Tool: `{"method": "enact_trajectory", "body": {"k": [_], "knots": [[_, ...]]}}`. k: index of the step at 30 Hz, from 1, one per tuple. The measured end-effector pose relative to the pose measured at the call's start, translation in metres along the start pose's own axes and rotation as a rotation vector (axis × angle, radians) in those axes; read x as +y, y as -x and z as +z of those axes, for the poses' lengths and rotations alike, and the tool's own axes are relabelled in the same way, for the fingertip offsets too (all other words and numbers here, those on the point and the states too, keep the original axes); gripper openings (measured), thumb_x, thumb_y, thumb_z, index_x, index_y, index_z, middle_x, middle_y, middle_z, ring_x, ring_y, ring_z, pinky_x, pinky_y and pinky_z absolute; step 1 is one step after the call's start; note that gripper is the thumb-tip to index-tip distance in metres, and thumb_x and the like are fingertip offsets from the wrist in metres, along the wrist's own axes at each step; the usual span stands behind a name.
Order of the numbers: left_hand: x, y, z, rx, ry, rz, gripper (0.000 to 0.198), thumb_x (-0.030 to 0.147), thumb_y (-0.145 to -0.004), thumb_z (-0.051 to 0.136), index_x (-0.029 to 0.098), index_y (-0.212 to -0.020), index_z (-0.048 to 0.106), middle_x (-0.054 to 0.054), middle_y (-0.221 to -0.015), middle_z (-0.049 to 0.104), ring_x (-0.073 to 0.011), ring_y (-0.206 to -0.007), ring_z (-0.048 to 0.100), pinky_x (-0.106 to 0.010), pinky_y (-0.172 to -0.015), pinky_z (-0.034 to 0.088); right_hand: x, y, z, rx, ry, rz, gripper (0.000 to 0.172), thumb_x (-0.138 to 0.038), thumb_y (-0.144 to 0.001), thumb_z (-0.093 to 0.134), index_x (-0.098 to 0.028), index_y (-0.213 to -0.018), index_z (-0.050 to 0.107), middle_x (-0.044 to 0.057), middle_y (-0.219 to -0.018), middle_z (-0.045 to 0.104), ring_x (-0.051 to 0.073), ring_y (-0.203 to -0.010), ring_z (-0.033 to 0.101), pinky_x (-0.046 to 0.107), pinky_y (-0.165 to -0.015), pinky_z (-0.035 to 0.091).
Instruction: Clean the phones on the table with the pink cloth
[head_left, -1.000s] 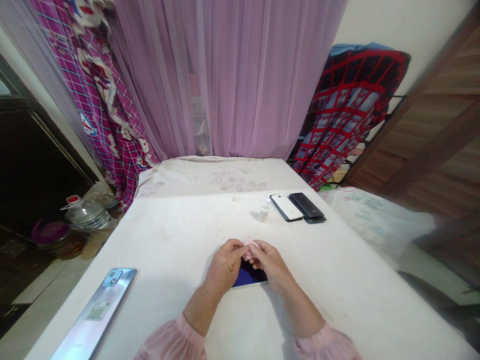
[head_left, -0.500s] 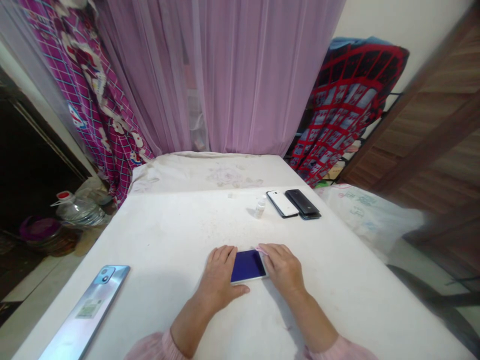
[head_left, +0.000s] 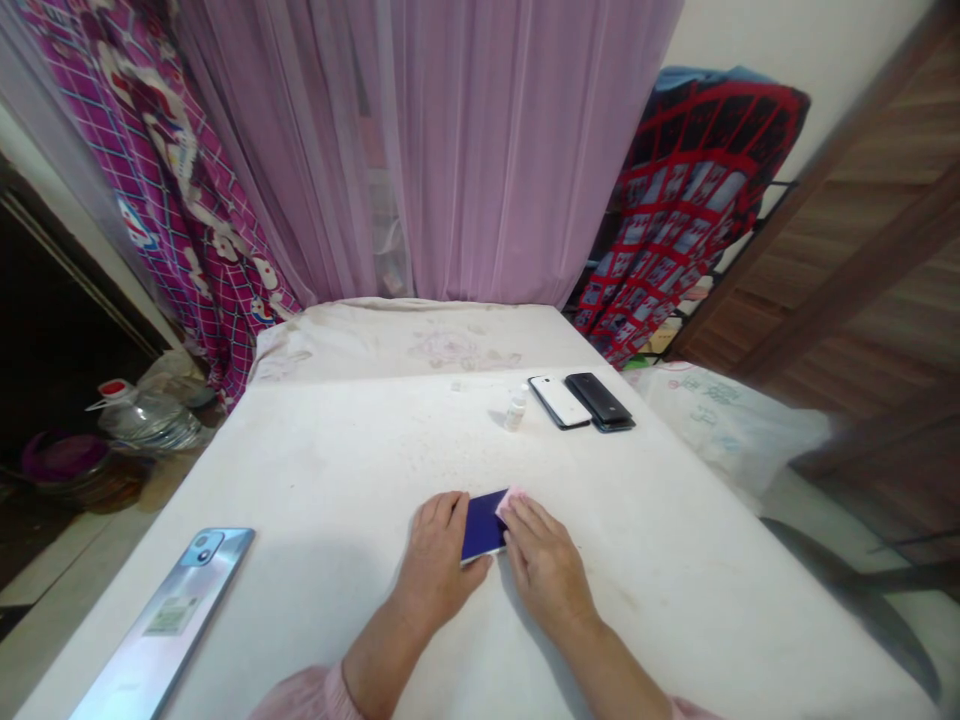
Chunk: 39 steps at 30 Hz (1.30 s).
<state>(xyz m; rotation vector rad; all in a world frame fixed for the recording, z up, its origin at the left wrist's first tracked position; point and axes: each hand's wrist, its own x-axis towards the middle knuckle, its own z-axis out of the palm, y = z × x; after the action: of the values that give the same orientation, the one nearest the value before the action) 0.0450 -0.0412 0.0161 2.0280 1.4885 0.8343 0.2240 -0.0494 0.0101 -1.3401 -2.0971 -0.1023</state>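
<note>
Phone (head_left: 482,527), screen up, on white-covered table (head_left: 315,480). L hand (head_left: 439,556) open, steadying phone's edge. R hand (head_left: 545,570) pressing pink wipe (head_left: 508,503) on top corner, grip unclear; most of screen not yet wiped.

Four phones (head_left: 484,526) (stacking unclear), two hands (head_left: 439,555), one bottle (head_left: 516,410)

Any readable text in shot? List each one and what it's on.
Nothing can be quoted; no text is legible.
Sticker on the back of the silver phone: printed, too small to read.
Small clear bottle: any markings too small to read.
White sack beside the table: teal print, too blurred to read.
Blue phone screen: no text visible.
</note>
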Motion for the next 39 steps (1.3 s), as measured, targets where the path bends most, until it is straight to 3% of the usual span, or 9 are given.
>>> {"method": "enact_trajectory", "body": {"k": [5,10,16,21,30,39], "knots": [[0.000,0.002,0.001,-0.060,-0.174,0.026,0.065,0.024,-0.072,0.063,0.014,-0.134,0.044,-0.016,-0.132,0.050,-0.0332,-0.125,0.042,-0.053,-0.107,0.029,0.006,-0.010,0.000,-0.053,-0.019,-0.016,0.030,-0.016,-0.090,0.045,-0.021,-0.109,0.068,0.007,-0.117,0.068,0.024,-0.115,0.057,0.042,-0.094,0.047],[0.001,0.000,-0.001,-0.098,-0.256,0.034,0.065,0.026,-0.073,0.064,0.011,-0.133,0.043,-0.017,-0.132,0.051,-0.0313,-0.125,0.043,-0.051,-0.108,0.032,0.011,-0.022,0.003,0.008,-0.034,0.074,0.021,-0.021,-0.091,0.049,-0.022,-0.088,0.070,0.005,-0.105,0.072,0.023,-0.104,0.060,0.039,-0.090,0.045],[0.003,-0.001,-0.003,-0.108,-0.250,0.020,0.066,0.027,-0.075,0.063,0.010,-0.134,0.041,-0.017,-0.132,0.050,-0.0316,-0.125,0.043,-0.050,-0.109,0.031,0.009,-0.007,-0.007,-0.046,-0.055,0.053,0.026,-0.019,-0.091,0.050,-0.025,-0.111,0.067,0.002,-0.112,0.070,0.021,-0.103,0.058,0.036,-0.088,0.043],[0.003,-0.001,-0.004,-0.109,-0.220,0.023,0.064,0.026,-0.075,0.061,0.014,-0.134,0.042,-0.016,-0.133,0.050,-0.0318,-0.126,0.042,-0.052,-0.108,0.032,0.015,0.008,-0.013,-0.070,-0.022,0.010,0.029,-0.017,-0.089,0.054,-0.030,-0.111,0.067,-0.002,-0.115,0.069,0.022,-0.111,0.054,0.037,-0.091,0.039],[0.004,-0.004,-0.006,-0.155,-0.213,-0.010,0.065,0.027,-0.075,0.063,0.011,-0.134,0.043,-0.016,-0.133,0.049,-0.0312,-0.127,0.040,-0.049,-0.110,0.030,0.028,-0.026,0.011,-0.104,0.031,0.077,0.034,-0.011,-0.089,0.050,-0.031,-0.111,0.067,-0.001,-0.115,0.069,0.023,-0.110,0.055,0.037,-0.087,0.038],[0.007,-0.003,-0.007,-0.161,-0.215,-0.020,0.065,0.027,-0.076,0.062,0.008,-0.136,0.042,-0.017,-0.135,0.048,-0.0302,-0.128,0.039,-0.046,-0.112,0.027,0.026,0.007,-0.009,-0.053,0.055,0.073,0.031,-0.014,-0.091,0.047,-0.029,-0.110,0.067,-0.003,-0.115,0.069,0.021,-0.110,0.053,0.036,-0.089,0.036]]}}
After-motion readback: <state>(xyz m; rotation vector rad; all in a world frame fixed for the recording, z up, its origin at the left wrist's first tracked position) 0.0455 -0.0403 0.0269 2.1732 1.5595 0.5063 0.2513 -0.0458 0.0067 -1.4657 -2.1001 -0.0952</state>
